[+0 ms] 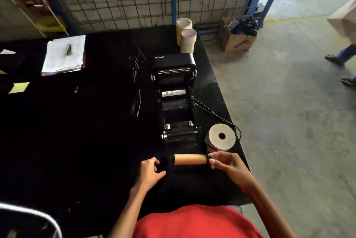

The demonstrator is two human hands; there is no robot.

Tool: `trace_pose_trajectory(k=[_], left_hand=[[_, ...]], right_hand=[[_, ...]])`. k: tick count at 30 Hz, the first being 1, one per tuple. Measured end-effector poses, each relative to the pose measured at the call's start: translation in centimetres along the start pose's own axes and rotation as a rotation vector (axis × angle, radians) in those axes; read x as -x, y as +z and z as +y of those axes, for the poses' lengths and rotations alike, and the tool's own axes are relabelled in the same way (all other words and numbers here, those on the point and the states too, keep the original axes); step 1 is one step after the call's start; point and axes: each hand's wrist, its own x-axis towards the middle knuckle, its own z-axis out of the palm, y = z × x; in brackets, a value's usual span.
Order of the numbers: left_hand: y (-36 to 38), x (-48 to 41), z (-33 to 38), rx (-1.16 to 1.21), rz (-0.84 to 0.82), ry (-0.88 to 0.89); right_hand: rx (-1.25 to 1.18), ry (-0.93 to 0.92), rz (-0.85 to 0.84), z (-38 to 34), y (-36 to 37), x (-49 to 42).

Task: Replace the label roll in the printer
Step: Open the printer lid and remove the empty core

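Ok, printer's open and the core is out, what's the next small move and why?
Probably pull the end cap off with the right hand, which pinches it at the core's right end. The core is bare, the printer bay sits empty, and the new roll waits alongside.

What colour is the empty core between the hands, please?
Light brown cardboard core, in the head view.

At the frame's lower centre, the right hand is pinching the empty cardboard core's end; the left hand is curling beside it, below the open printer.
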Motion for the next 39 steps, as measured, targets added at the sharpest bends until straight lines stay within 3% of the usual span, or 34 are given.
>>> trace_pose_trajectory(k=[7,10,14,18,25,30,39], left_hand=[[1.9,-0.2,-0.2,-0.194,0.037,0.02],[0.5,0.2,0.4,-0.197,-0.028,-0.014],[-4.3,0.9,2.5,0.073,-0.161,0.024],[-9.3,2.4,7.1,0.228,-0.254,0.246],[-9.1,1.5,12.5,0.069,-0.06,0.435],[-8.8,0.6,12.2,-0.004,0.015,0.445],[-8.5,0.6,8.9,-0.064,-0.021,0.325]], right_hand=[[0.03,-0.01,-0.013,-0.8,0.1,-0.1],[0.046,-0.014,-0.006,-1.2,0.1,-0.2],[0.062,-0.032,0.006,-1.9,0.1,-0.6],[0.084,-0.056,0.012,-2.7,0.4,-1.6],[0.116,-0.093,-0.01,-4.6,0.7,-4.0],[0.096,-0.101,-0.029,-4.7,0.8,-4.7],[0.181,-0.057,0.017,-3.2,-0.4,-3.4]])
